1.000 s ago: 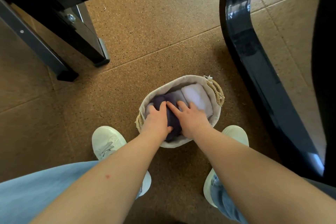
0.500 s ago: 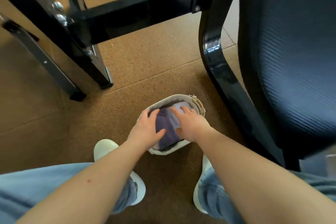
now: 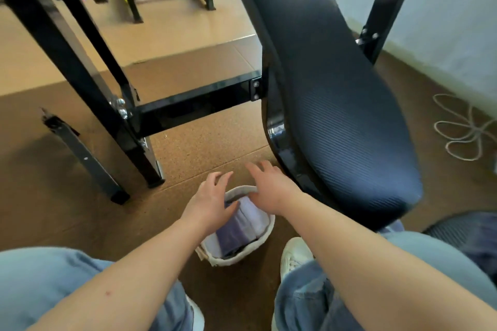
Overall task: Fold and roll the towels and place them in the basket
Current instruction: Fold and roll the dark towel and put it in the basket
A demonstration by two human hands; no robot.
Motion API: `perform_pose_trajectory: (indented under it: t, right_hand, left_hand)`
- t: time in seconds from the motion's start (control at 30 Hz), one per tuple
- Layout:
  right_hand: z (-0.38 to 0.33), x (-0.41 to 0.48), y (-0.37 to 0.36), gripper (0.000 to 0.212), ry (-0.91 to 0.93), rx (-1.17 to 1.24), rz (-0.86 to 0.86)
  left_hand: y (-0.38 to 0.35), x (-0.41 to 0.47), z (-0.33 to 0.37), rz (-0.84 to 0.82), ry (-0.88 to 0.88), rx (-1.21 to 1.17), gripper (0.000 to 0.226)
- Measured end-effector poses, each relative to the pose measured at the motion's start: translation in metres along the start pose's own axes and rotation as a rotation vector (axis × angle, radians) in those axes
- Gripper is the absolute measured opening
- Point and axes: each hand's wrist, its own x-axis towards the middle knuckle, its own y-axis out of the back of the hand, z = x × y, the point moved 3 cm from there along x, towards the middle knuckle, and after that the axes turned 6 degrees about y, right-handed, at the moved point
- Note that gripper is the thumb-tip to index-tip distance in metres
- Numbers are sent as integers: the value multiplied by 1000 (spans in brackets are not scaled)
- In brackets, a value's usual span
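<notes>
**Towels (image 3: 243, 226) lie rolled in the basket, both hands loose above it**

Head view.
- Basket (image 3: 239, 259) stands on the cork floor (image 3: 201, 148) between my knees, just left of my right shoe (image 3: 294, 252) and close under the front edge of the dark chair seat (image 3: 336, 115).
- Inside it, a purple roll (image 3: 230, 235) and a white roll (image 3: 255, 219) lie side by side, touching. Their long axes run from the near-left rim away toward the far-right rim.
- Left hand (image 3: 208, 201) hangs over the far-left part of the rim, the purple roll's end. Right hand (image 3: 269, 191) hangs over the far-right part, the white roll's end. Neither is clearly nearer.
- Both sets of fingers (image 3: 215, 177) are spread, only slightly bent, and point away from me past the far rim. They grasp nothing.
- I cannot tell whether the heel of either palm brushes the cloth or the rim.
- The key relation: the rolls lie below my palms and back toward my body, not ahead of my fingertips. Any further tuck would mean dropping the hands and drawing them in toward me along the rolls' length.

Judgement: these two rolls look placed, low in the basket. No other loose towel shows here, so I cannot say whether more remain.
</notes>
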Motion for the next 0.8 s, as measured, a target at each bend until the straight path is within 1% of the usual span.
perform_pose_trajectory:
  t: [0.07,0.17,0.27,0.37,0.47,0.63,0.7,0.8]
  right_hand:
    - [0,-16,26,81,2,-5,65]
    - [5,-42,60,81,-10,-18,156]
    - [15,-68,89,80,-53,-28,227]
    - [27,-99,116,80,-104,-24,288]
    - [43,-133,139,80,-165,-45,313]
    - [74,-195,172,75,-298,-74,360]
    - [88,-222,181,67,-357,-107,348]
    - [109,-265,188,52,-480,-228,267]
  left_hand:
    - [15,-4,23,23,-45,4,79]
    - [35,-12,63,111,-98,6,79]
    - [50,-23,103,182,-149,-25,74]
    - [60,-30,140,212,-251,-49,71]
    - [69,-38,176,183,-382,-91,68]
    - [73,-57,243,128,-585,-85,63]
    - [71,-66,271,77,-649,-110,57]
    - [66,-82,313,-17,-683,-206,41]
